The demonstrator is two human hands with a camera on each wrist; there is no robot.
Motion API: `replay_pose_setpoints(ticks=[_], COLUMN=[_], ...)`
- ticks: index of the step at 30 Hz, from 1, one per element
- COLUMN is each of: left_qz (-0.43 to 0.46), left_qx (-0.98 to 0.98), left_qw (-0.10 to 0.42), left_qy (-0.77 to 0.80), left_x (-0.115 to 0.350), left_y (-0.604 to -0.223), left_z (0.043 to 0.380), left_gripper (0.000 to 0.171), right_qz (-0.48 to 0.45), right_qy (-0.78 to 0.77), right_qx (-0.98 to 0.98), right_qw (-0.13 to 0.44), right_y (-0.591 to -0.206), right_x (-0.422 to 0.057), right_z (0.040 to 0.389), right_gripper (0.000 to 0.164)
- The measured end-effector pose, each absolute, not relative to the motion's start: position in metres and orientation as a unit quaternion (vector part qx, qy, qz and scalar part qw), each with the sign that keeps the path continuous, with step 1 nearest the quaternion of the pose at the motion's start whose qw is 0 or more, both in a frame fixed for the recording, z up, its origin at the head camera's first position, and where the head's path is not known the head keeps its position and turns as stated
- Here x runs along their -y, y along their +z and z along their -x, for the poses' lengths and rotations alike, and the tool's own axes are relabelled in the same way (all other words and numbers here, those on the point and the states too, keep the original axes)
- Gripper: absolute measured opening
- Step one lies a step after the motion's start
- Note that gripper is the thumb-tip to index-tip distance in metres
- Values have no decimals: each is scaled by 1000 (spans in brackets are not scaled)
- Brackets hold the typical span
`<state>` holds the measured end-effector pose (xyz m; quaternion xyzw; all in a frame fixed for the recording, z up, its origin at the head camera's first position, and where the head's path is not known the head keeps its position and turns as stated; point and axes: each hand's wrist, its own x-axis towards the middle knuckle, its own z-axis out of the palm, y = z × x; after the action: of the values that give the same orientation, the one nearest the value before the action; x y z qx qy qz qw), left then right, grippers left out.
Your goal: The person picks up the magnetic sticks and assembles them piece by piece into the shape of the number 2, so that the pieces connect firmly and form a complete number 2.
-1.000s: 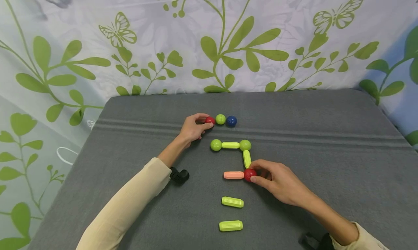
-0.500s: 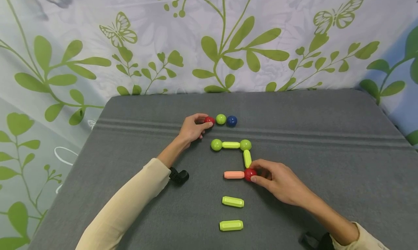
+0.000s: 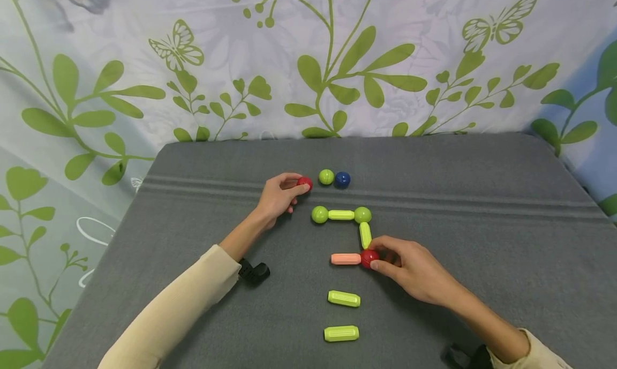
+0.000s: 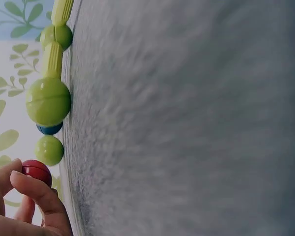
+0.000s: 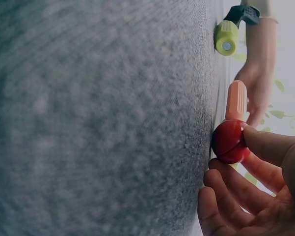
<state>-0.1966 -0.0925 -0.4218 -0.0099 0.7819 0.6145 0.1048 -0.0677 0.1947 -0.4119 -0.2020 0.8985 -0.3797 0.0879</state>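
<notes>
2 pinches, closed to ball width: the left hand (image 3: 278, 198) holds a red ball (image 3: 305, 185) at the head frame's upper centre, perhaps touching the tabletop (image 3: 482, 224); the right hand (image 3: 416, 270) holds a 2nd red ball (image 3: 368, 258) right of centre, its adjoining orange rod (image 3: 345, 259) horizontal, free end pointing left.

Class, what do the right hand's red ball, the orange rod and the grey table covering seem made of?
Red ball: probably hard plastic, glossy, with a bright highlight and seam.
Orange rod: likely moulded plastic, satin finish, with lengthwise ridges.
Grey table covering: seemingly matte cloth, from its fuzzy grain; weave unclear.
</notes>
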Motion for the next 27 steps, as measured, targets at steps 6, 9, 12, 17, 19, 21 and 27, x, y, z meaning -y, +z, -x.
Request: replay_pose_setpoints(ticks=[6,9,12,17,19,21,27], left_qz=[21,15,10,12,10,8,-3], left_qx=[-767,-765,-768,-787,-792,-791,-792], left_qw=[134,140,140,128,127,133,143], left_qy=[627,628,625,604,597,596,593], left_x=[96,97,96,94,93,93,95], left_y=[-418,-418,-418,-417,-417,-416,-418], left_z=[178,169,161,149,145,142,136], left_gripper=[40,40,39,37,37,37,35], right_qz=[200,200,200,197,196,196,197], right_qy=[-378,-379,-379,-380,-379,-379,-377], right_qx=[-899,-899,-899,-899,-900,-900,-901], right_qw=[90,90,89,91,91,91,88], right_y=[-412,-412,-412,-411,-411,-411,-411], right_x=[-195,-195,-195,-195,-195,-194,-194], right_z=[67,67,66,66,67,67,67], right_gripper=[20,20,20,19,19,20,20])
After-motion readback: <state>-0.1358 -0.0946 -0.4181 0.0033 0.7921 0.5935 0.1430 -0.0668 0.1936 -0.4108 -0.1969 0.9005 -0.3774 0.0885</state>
